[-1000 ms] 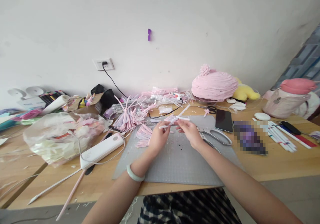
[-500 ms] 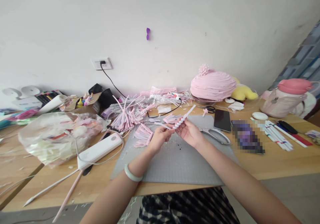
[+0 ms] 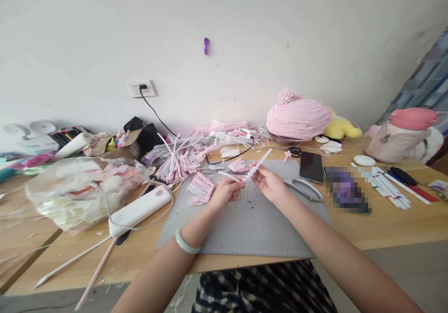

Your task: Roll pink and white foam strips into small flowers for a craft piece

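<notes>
Above the grey cutting mat (image 3: 259,229), both hands hold a whitish pipe cleaner (image 3: 262,160), its middle coiled into a tight, bumpy spiral. My left hand (image 3: 227,192) pinches it at the coil's left end, where a straight tail sticks out to the left. With fingers closed around the upper part, my right hand (image 3: 269,182) grips the other side, and a straight end points up and right. Beside my left hand lies a bundle of short pink and lilac pipe cleaner pieces (image 3: 201,189). A second small pink bundle (image 3: 238,165) rests just behind the hands.
Grey-handled scissors (image 3: 304,189) and a phone (image 3: 311,167) lie to the right, near several white markers (image 3: 390,189). Loose pipe cleaners (image 3: 178,163) pile up behind. A white corded device (image 3: 140,212) and a plastic bag (image 3: 80,191) sit left. At the back stands a pink dome (image 3: 297,117).
My right hand has shifted slightly right, and the hands are a little farther apart. The coiled section between them looks looser and more exposed. Both hands keep hold of the pipe cleaner.
</notes>
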Action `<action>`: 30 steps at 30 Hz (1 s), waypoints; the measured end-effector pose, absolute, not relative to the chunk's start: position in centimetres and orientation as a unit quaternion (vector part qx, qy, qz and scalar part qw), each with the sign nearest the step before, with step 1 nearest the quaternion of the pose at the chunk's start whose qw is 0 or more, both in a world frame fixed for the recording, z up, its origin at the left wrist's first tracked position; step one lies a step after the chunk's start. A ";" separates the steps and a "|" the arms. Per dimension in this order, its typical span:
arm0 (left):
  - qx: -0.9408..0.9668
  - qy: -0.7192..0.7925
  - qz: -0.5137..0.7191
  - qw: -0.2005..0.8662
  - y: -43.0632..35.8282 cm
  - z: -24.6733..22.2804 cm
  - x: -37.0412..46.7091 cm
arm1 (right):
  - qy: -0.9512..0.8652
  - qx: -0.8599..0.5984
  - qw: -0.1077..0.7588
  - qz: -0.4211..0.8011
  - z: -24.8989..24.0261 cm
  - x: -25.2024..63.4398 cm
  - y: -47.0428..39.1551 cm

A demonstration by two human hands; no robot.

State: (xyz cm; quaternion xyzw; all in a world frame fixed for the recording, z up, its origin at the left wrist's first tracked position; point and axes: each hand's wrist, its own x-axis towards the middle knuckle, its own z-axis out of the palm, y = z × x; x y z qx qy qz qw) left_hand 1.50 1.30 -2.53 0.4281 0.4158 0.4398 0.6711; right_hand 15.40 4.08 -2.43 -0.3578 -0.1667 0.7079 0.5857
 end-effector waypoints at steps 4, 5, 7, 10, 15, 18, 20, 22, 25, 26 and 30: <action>0.438 0.434 0.436 0.656 1.4 -2.6 1.4 | -0.191 -0.352 0.579 0.710 -1.9 15.6 3.9; 0.441 0.438 0.435 0.651 1.4 -2.6 1.4 | -0.212 -0.351 0.583 0.701 -1.8 15.6 3.8; 0.445 0.446 0.433 0.644 1.5 -2.7 1.4 | -0.268 -0.358 0.595 0.668 -1.7 15.7 3.8; 0.454 0.464 0.429 0.628 1.5 -2.8 1.4 | -0.330 -0.385 0.598 0.621 -1.9 15.8 4.1; 0.472 0.491 0.413 0.604 1.7 -3.0 1.2 | -0.370 -0.434 0.550 0.610 -2.2 16.3 4.6; 0.479 0.491 0.398 0.609 1.8 -3.0 1.1 | -0.381 -0.433 0.521 0.629 -2.2 16.6 4.8; 0.481 0.483 0.389 0.620 1.9 -3.0 0.9 | -0.382 -0.435 0.507 0.639 -2.2 16.9 4.9; 0.482 0.470 0.377 0.636 2.0 -3.2 0.7 | -0.389 -0.442 0.496 0.638 -2.2 17.2 5.1; 0.488 0.445 0.354 0.662 2.1 -3.6 0.7 | -0.408 -0.450 0.489 0.626 -2.2 17.8 5.4; 0.492 0.437 0.346 0.668 2.1 -3.7 0.7 | -0.415 -0.450 0.485 0.624 -2.1 18.0 5.4; 0.528 0.414 0.308 0.675 2.0 -3.6 0.7 | -0.441 -0.441 0.465 0.628 -1.8 18.4 5.5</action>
